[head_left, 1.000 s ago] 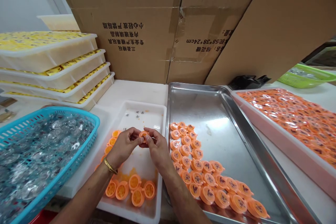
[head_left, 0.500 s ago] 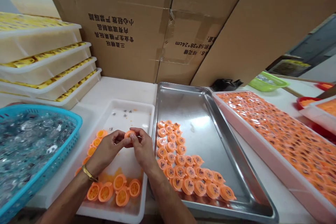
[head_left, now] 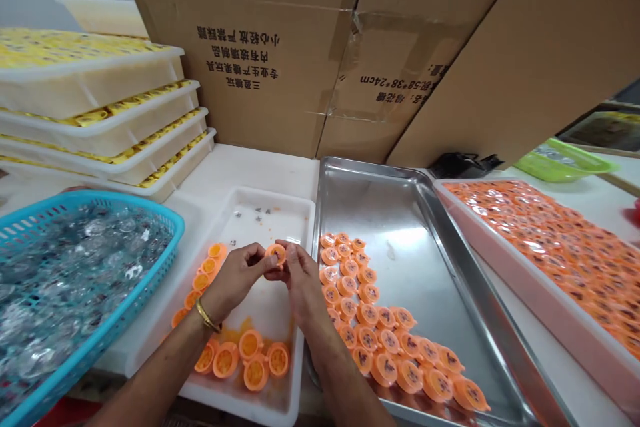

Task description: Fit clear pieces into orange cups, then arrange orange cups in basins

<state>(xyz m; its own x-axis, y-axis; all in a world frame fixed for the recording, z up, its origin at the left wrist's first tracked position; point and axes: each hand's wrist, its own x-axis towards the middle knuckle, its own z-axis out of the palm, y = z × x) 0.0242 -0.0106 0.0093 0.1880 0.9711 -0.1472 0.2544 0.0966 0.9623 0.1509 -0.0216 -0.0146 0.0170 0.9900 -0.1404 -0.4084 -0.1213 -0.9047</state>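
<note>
Above the white tray (head_left: pixel 240 195), my left hand (head_left: pixel 235 280) and my right hand (head_left: pixel 304 280) both grip one small round orange case (head_left: pixel 275 253) with their fingers. A dark printed mark shows on its face. Below my wrists, several orange cups (head_left: pixel 226 360) with orange contents lie in the near part of the white tray; more line its left side. Small dark printed pieces (head_left: pixel 259 211) are scattered at its far end. Just right of my right hand, the metal tray (head_left: pixel 380 197) bears rows of closed orange cases (head_left: pixel 367 313) with printed faces.
A blue basket (head_left: pixel 175 250) of clear plastic pieces stands at left, before stacked white trays (head_left: pixel 165 107) of yellow items. Large cardboard boxes (head_left: pixel 280 113) wall off the back. A pale tray (head_left: pixel 525 287) full of orange cases and a green basket (head_left: pixel 565 160) stand at right.
The view has swung left, so everything sits farther right in the picture. The orange case has turned in my fingers, and its printed face now shows. Both hands still hold it.
</note>
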